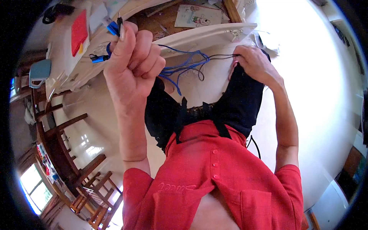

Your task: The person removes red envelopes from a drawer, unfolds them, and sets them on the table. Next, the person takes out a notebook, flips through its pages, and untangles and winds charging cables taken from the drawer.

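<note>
My left hand [132, 61] is raised and closed in a fist around cable ends. A black plug with a metal tip [120, 22] sticks up past the thumb, with a blue connector [112, 28] beside it. Another blue and black connector [99, 58] pokes out at the fist's left side. From the hand, a loose tangle of blue cable [186, 67] hangs above the floor between my legs. A thin black cable [224, 56] runs from the tangle to my right hand [253, 65], whose fingers are bent over it by my knee. The fingertips are partly hidden.
A cluttered table [61, 63] at upper left bears a red packet [79, 33]. An open drawer [203, 34] in front of me holds a drawing [199, 16]. Wooden chairs [73, 126] and a blue-grey container [40, 73] are at left. Another black cable [255, 143] shows by my hip.
</note>
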`<state>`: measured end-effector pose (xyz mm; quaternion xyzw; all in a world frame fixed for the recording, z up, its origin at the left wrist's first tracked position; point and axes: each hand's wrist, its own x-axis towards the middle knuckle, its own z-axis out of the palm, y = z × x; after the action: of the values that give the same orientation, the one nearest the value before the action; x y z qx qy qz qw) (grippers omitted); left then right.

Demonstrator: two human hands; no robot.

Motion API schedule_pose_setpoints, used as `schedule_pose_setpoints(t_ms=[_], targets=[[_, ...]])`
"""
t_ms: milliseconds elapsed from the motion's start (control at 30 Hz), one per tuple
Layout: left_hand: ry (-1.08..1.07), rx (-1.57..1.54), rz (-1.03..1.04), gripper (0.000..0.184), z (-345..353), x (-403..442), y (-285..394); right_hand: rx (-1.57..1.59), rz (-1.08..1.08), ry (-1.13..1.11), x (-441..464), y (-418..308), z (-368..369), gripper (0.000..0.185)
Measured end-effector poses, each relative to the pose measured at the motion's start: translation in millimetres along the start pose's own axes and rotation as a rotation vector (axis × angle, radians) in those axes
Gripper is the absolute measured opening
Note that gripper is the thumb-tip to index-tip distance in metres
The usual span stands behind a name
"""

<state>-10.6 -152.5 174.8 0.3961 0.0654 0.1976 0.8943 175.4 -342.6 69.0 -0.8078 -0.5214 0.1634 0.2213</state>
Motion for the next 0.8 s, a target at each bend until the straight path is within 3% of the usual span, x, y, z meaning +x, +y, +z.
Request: schedule_pose_setpoints(t_ms=[67,200,267,333,367,433,467,533,600,667,800], targets=[[-0.065,-0.027,-0.023,0.023,3.2,-1.1,10.0,-0.077,0.037,-0.216,6.3,-14.7,-0.8,0.016],[-0.219,-0.007,-0.122,0.022,13.5,0.3,24.7,-0.087,-0.058,-0.175,13.5,-31.7,-6.9,0.027],[-0.281,0.036,-0.166,0.025,14.4,7.0,23.5,0.083,-0.124,-0.088,24.2,-45.3,-14.5,0.033],[-0.346,0.077,-0.209,0.029,19.5,16.8,15.0,0.488,-0.328,-0.046,34.5,-66.5,-25.1,0.035],[-0.274,0.098,-0.177,0.03,24.3,22.0,5.5,0.484,-0.333,-0.045,36.4,-77.6,-23.0,0.035],[-0.21,0.121,-0.184,0.031,21.9,30.9,0.2,0.941,-0.337,-0.186,34.1,-99.0,-19.3,0.036],[-0.214,0.124,-0.176,0.031,21.0,32.7,-1.3,0.935,-0.343,-0.185,32.7,-103.5,-18.5,0.036],[-0.055,0.205,-0.024,0.026,18.3,34.9,-7.2,1.009,-0.145,-0.167,31.4,-107.2,-14.0,0.031],[-0.167,0.101,-0.094,0.028,1.5,35.6,-5.3,0.953,-0.173,-0.129,30.4,-99.2,-2.5,0.024],[-0.05,0.136,-0.037,0.028,-0.5,35.1,-7.6,1.038,-0.166,-0.026,27.0,-94.7,2.9,0.018],[-0.022,0.063,-0.077,0.029,-7.5,32.4,-17.8,1.12,-0.103,-0.051,24.3,-91.6,13.0,0.017]])
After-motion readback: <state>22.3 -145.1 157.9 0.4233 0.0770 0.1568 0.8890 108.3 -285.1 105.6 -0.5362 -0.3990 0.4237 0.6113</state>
